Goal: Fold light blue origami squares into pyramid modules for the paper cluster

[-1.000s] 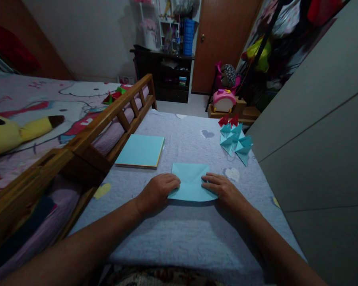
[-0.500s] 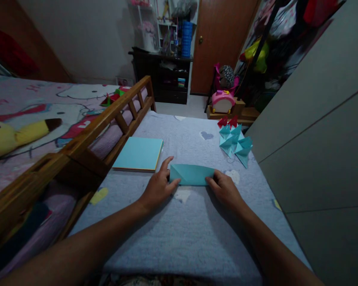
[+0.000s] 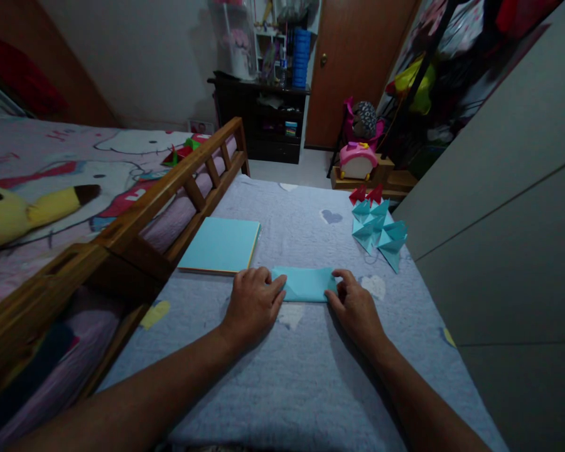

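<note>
A light blue sheet of paper, folded into a narrow strip, lies on the grey-blue blanket. My left hand rests on its left end, fingers curled and pressing down. At the strip's right end, my right hand pinches the paper with thumb and fingers. A stack of light blue square sheets lies just beyond my left hand. Several folded teal and red paper shapes are grouped at the far right of the blanket.
A wooden bed rail runs along the left, with a cartoon-print bed and a yellow plush toy behind it. A grey cupboard face borders the right. A dark shelf unit, a brown door and a pink toy stand farther back.
The paper went from a wider sheet to a narrow strip folded away from me. Both hands moved forward with it and now press its two ends.
</note>
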The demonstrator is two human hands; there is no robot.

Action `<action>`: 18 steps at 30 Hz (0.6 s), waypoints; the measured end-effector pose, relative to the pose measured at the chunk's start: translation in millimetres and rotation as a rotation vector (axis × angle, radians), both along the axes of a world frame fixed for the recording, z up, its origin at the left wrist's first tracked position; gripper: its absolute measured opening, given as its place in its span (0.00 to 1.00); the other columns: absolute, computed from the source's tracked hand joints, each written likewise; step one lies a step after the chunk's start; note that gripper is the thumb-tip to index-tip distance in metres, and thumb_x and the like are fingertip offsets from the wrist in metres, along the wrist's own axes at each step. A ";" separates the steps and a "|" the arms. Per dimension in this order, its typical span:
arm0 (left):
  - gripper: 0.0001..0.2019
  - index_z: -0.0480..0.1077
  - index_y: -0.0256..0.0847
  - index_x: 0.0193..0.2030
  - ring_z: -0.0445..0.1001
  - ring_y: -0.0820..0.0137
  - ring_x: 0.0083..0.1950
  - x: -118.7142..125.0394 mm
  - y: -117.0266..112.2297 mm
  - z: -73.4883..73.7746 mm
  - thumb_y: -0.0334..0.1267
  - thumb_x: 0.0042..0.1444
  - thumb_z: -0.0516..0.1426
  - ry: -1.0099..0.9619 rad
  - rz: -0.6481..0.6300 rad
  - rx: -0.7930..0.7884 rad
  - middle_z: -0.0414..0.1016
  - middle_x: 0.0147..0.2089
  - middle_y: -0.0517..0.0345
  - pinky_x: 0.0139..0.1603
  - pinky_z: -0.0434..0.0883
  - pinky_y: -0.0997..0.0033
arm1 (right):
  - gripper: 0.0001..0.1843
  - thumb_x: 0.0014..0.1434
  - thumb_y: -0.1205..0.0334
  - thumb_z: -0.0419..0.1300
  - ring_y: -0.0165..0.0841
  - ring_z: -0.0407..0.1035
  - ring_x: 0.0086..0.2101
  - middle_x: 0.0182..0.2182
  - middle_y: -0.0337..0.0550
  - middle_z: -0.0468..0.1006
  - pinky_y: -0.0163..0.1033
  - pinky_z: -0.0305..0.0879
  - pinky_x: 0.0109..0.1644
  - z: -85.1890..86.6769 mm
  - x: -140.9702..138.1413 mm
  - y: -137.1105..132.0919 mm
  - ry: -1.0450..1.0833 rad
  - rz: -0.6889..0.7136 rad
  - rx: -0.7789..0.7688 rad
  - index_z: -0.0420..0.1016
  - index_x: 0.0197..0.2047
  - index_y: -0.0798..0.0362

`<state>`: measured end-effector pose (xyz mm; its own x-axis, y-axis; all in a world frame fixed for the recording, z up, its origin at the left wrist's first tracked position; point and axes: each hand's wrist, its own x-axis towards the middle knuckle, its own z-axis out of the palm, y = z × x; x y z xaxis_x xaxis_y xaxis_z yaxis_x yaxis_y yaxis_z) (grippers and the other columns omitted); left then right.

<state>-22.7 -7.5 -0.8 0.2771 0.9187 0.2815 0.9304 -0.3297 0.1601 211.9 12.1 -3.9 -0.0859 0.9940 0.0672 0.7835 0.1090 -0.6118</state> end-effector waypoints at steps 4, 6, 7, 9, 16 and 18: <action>0.11 0.76 0.46 0.52 0.68 0.53 0.55 0.3 -1.9 -3.3 0.36 0.65 0.57 -0.009 -0.075 0.153 0.74 0.58 0.48 0.56 0.65 0.47 | 0.16 0.60 0.57 0.54 0.36 0.68 0.28 0.28 0.42 0.75 0.39 0.59 0.35 -0.9 -0.5 0.5 -0.057 0.016 0.025 0.74 0.48 0.54; 0.11 0.75 0.43 0.53 0.68 0.55 0.57 0.1 -2.6 -6.7 0.34 0.67 0.55 -0.019 -0.195 0.200 0.75 0.59 0.49 0.58 0.66 0.49 | 0.15 0.60 0.58 0.54 0.36 0.68 0.28 0.28 0.43 0.76 0.39 0.60 0.35 -1.2 -0.9 0.2 -0.073 0.020 0.040 0.75 0.47 0.54; 0.12 0.74 0.41 0.54 0.69 0.56 0.57 0.2 -3.0 -8.5 0.33 0.68 0.54 -0.021 -0.261 0.208 0.76 0.58 0.50 0.58 0.67 0.51 | 0.15 0.60 0.58 0.54 0.36 0.68 0.28 0.29 0.44 0.76 0.39 0.60 0.35 -1.3 -0.9 0.0 -0.077 0.022 0.045 0.75 0.46 0.54; 0.14 0.72 0.38 0.57 0.70 0.58 0.59 1.0 -4.0 -12.0 0.32 0.69 0.51 -0.018 -0.363 0.191 0.76 0.58 0.49 0.59 0.69 0.53 | 0.15 0.60 0.59 0.54 0.36 0.69 0.28 0.29 0.44 0.77 0.38 0.61 0.36 -1.4 -0.9 -0.3 -0.084 0.026 0.047 0.76 0.46 0.54; 0.18 0.67 0.32 0.62 0.70 0.56 0.64 4.6 -6.6 -15.2 0.37 0.70 0.51 0.022 -0.358 0.054 0.72 0.63 0.42 0.63 0.70 0.54 | 0.17 0.59 0.57 0.53 0.36 0.69 0.28 0.29 0.45 0.77 0.39 0.61 0.36 0.2 0.0 0.1 -0.082 0.031 0.033 0.77 0.45 0.55; 0.19 0.66 0.32 0.63 0.69 0.56 0.65 4.7 -7.1 -15.0 0.39 0.69 0.51 0.047 -0.341 0.026 0.71 0.65 0.41 0.65 0.69 0.54 | 0.17 0.58 0.57 0.53 0.36 0.70 0.28 0.29 0.45 0.77 0.39 0.61 0.36 1.4 0.1 0.5 -0.082 0.026 0.027 0.77 0.45 0.55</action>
<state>-18.0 -14.6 -15.9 0.5800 0.7636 0.2836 0.7722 -0.6263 0.1071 211.9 12.6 -2.5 -0.1176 0.9894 0.0855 0.8273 0.1453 -0.5426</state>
